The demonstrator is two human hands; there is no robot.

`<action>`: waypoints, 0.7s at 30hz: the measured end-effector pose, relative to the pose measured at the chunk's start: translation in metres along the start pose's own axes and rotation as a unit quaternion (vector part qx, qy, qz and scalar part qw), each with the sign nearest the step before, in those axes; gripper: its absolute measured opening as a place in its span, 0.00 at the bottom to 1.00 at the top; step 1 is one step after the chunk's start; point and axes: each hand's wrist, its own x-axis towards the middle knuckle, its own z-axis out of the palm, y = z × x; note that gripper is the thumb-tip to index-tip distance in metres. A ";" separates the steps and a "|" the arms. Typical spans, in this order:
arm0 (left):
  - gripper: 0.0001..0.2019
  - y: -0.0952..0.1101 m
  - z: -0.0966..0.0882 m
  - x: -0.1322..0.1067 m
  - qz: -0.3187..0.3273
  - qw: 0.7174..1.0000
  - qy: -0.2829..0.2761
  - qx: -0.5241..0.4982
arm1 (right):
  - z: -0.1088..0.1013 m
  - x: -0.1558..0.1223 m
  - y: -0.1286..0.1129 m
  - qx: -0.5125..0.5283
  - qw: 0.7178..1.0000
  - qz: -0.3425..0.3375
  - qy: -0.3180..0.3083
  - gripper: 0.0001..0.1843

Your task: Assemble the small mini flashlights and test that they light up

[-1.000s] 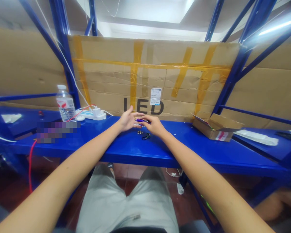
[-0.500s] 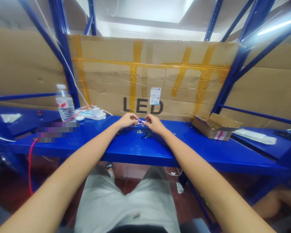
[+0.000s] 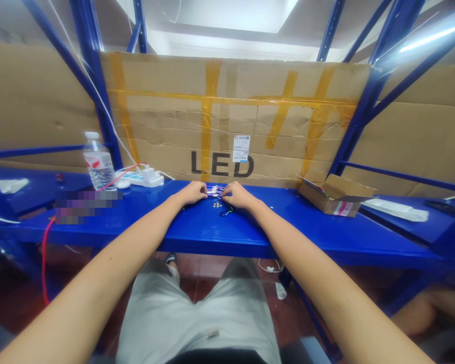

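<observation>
Both my hands rest on the blue metal shelf (image 3: 197, 230) in front of the taped cardboard sheet (image 3: 231, 111) marked LED. My left hand (image 3: 193, 193) is curled, its fingertips pinched on one end of a small shiny part (image 3: 214, 190) with a purple tint. My right hand (image 3: 237, 195) is curled on the other end of the same small part. Just below the part lie a few small round metal pieces (image 3: 216, 204) and a small dark ring-like piece (image 3: 225, 212) on the shelf.
A water bottle (image 3: 97, 163) stands at the left, with a white power strip (image 3: 142, 178) and a red cable (image 3: 45, 253) beside it. An open cardboard box (image 3: 335, 194) sits at the right, a white packet (image 3: 396, 210) beyond it. Blue rack uprights (image 3: 94, 86) frame the shelf.
My left hand went from open fingers to a curled pinch. Both hands lowered onto the shelf and came closer together around the small part.
</observation>
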 end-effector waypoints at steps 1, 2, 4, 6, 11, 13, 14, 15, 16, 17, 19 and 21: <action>0.05 -0.001 0.001 0.000 0.000 1.000 0.003 0.006 | 0.000 0.000 0.000 -0.003 1.000 0.000 0.002 0.10; 0.05 -0.002 0.001 0.000 -0.001 1.000 0.007 0.012 | 0.000 0.000 0.000 -0.005 1.000 0.002 0.003 0.10; 0.05 -0.002 0.002 0.000 -0.004 1.000 0.014 0.024 | -0.002 -0.001 -0.001 -0.013 1.000 0.014 0.005 0.10; 0.04 -0.001 0.003 0.000 -0.015 0.999 0.021 0.044 | -0.004 -0.003 -0.004 -0.015 0.999 0.035 0.011 0.10; 0.08 0.003 -0.001 0.001 -0.054 0.995 0.051 0.068 | -0.008 -0.006 -0.009 0.024 0.996 0.085 0.016 0.09; 0.09 0.005 -0.011 0.001 -0.064 0.994 0.077 0.050 | -0.010 -0.007 -0.009 0.038 0.994 0.098 0.019 0.09; 0.10 0.005 -0.018 -0.001 -0.069 0.993 0.087 0.049 | -0.011 -0.007 -0.008 0.044 0.993 0.104 0.022 0.09; 0.11 0.006 -0.026 -0.003 -0.086 0.991 0.089 0.060 | -0.012 -0.008 -0.007 0.049 0.992 0.110 0.028 0.10; 0.12 0.007 -0.036 -0.005 -0.097 0.990 0.066 0.077 | -0.013 -0.009 -0.006 0.053 0.991 0.116 0.034 0.10; 0.13 0.007 -0.046 -0.009 -0.105 0.991 0.026 0.085 | -0.014 -0.009 -0.005 0.058 0.990 0.121 0.042 0.10; 0.18 0.007 -0.066 -0.017 -0.122 0.987 -0.080 0.069 | -0.015 -0.009 -0.002 0.070 0.988 0.130 0.054 0.09; 0.27 0.006 -0.080 -0.025 -0.143 0.976 -0.159 0.041 | -0.015 -0.010 0.000 0.080 0.986 0.136 0.060 0.09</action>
